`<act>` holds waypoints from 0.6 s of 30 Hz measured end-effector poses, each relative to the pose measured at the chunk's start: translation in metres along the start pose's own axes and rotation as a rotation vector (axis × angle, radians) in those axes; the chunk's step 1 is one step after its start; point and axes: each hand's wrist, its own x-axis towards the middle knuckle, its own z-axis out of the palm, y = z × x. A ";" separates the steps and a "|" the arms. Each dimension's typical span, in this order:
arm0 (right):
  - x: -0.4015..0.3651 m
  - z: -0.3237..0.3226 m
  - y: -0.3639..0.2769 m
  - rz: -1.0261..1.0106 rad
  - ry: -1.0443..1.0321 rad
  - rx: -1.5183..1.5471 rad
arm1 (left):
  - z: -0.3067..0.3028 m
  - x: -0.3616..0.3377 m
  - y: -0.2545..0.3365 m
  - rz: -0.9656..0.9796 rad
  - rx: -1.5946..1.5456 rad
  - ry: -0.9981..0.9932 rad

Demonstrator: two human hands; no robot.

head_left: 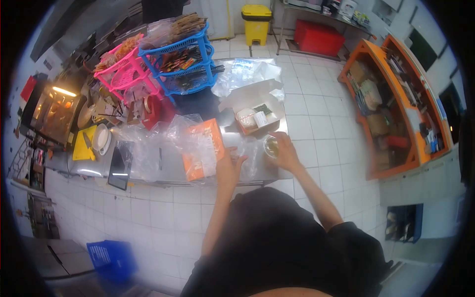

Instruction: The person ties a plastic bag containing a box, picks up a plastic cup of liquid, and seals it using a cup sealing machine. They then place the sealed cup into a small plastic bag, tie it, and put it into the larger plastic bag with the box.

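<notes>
My right hand (286, 152) is closed around a small round clear tub (270, 147) with something greenish in it, at the right edge of the metal table. My left hand (228, 167) has its thumb and fingers apart, right at the side of an orange and white box (204, 148) that lies among clear plastic. Between the hands is a crumpled clear plastic bag (250, 156). Just beyond them stands a white takeaway box (250, 104) with its lid up. Inside it sit a white-labelled packet (260, 119) and something dark green.
Blue (180, 69) and pink (129, 74) tiered racks full of packets stand at the back left. Nearer are a tablet (119, 166), white bowls (101, 138) and a knife (87, 140) on a yellow board (80, 148). Orange shelving (371, 119) stands to the right across the tiled floor.
</notes>
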 end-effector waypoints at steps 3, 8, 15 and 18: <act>0.002 0.007 0.018 0.039 0.174 0.220 | 0.018 -0.006 -0.001 -0.291 -0.205 -0.139; 0.010 -0.071 -0.004 0.296 0.204 1.145 | 0.052 -0.013 0.002 -0.333 -0.172 -0.053; 0.015 -0.035 -0.016 0.224 -0.014 1.137 | 0.055 -0.024 0.010 -0.487 -0.414 -0.056; 0.013 -0.006 -0.007 0.060 0.001 0.738 | 0.053 -0.031 0.010 -0.684 -0.706 0.019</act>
